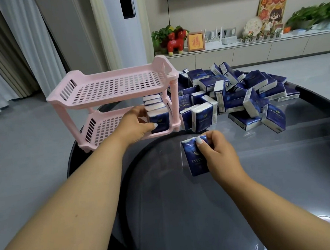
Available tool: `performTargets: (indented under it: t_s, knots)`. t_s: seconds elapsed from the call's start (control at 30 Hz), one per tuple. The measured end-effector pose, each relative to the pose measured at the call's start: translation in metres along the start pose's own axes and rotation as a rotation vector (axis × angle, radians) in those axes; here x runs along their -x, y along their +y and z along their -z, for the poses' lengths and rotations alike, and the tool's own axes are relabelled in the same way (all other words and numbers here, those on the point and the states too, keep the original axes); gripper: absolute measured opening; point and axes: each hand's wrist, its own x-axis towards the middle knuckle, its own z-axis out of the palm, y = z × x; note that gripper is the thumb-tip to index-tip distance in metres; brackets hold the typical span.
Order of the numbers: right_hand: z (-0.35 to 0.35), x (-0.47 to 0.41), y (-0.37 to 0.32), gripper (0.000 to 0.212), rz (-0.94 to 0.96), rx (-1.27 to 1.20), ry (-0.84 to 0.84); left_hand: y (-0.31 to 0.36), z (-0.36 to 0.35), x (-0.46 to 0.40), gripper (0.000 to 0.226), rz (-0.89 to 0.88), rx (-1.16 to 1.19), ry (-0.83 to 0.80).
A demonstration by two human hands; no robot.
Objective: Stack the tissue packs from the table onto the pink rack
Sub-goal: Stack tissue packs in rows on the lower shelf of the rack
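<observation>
Pink rack (106, 86): two tiers, slotted plastic, stands at the table (281, 175) edge. Top tier bare. Lower tier holds a row of upright packs (155, 104) at its right end.

Left hand (136, 125): inside the lower tier, thumb curled across the front face of the nearest racked pack (160, 123), fingers over its top-left. Looks like a clamp on that pack, though the far-side fingers are hidden, so grip depth is uncertain.

Right hand (214, 150): pinches a loose pack (194, 158) at its top end, thumb on the front face, fingers behind. Pack hangs below the grip, just above or on the table; can't tell which.

Pile of packs (236, 96): beyond and right of the right hand, jumbled, well apart from the rack's open side.

Handling, est.: packs light, soft-cored, glossy film wrap, so likely slippery and compressible. An end pinch lets the pack swing; a hold across the broad faces near mid-body should seat it squarer. Upright packs may topple w/o side support, so steadying with the left hand seems sound.
</observation>
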Motion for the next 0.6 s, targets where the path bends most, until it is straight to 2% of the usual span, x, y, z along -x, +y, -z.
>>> performTargets:
  t_s: [0.27,0.6]
  knots:
    - [0.000,-0.002,0.000,0.009,0.000,0.013,-0.009,-0.008,-0.004,-0.003,0.055,-0.001,-0.013,0.036]
    - [-0.001,-0.001,0.000,0.009,-0.016,0.002,-0.015,-0.006,-0.017,-0.003,0.070,0.007,-0.022,0.187]
